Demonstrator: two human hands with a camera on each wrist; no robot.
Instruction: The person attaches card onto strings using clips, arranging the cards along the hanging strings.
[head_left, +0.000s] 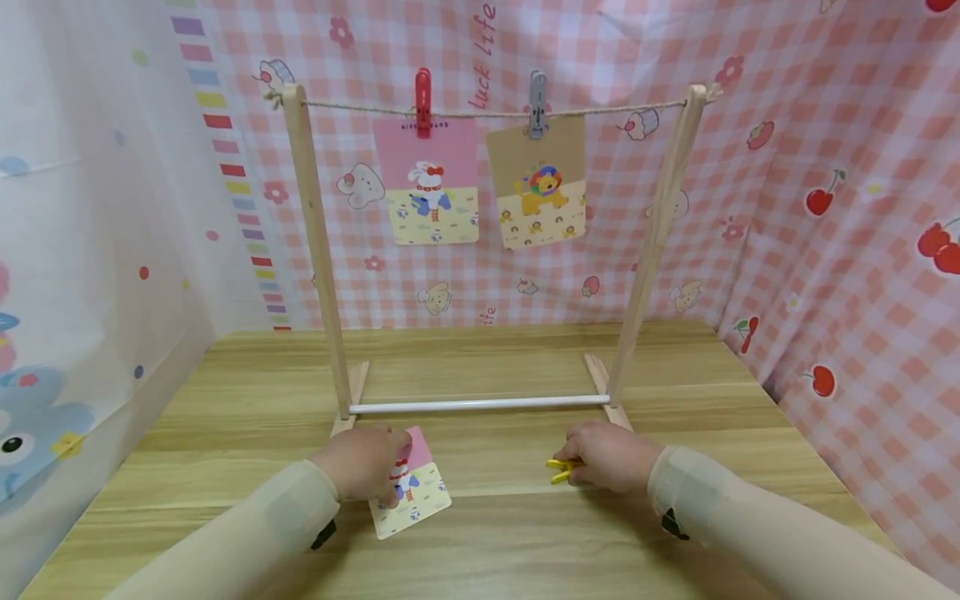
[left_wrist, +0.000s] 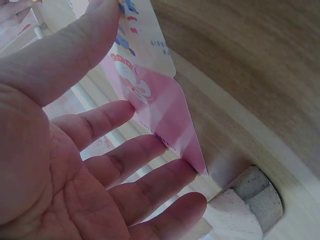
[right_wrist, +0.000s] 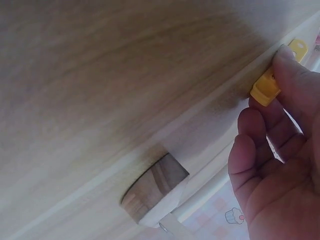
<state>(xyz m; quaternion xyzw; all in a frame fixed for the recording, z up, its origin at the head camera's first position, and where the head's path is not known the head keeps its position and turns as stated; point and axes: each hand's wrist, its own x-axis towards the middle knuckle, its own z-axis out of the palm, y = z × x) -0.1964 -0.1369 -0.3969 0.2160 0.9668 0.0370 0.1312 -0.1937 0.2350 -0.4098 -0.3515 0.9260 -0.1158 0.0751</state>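
On the table lies a pink and cream card [head_left: 420,493] with a white rabbit picture, just in front of the rack's left foot. My left hand [head_left: 362,463] holds it from the left. In the left wrist view, fingertips touch the card's pink edge [left_wrist: 172,117] while the thumb reaches across its cream part. A yellow clothes peg [head_left: 561,471] is pinched between the thumb and fingers of my right hand [head_left: 613,455], low over the table. The right wrist view shows the yellow peg [right_wrist: 270,85] between thumb and index finger.
Behind the hands stands a wooden rack [head_left: 309,208] with a twine line [head_left: 480,114] and a white lower bar [head_left: 480,405]. A red peg [head_left: 423,100] holds a rabbit card [head_left: 431,179] on the line; a grey peg [head_left: 537,104] holds a lion card [head_left: 542,187]. Patterned curtains surround the table.
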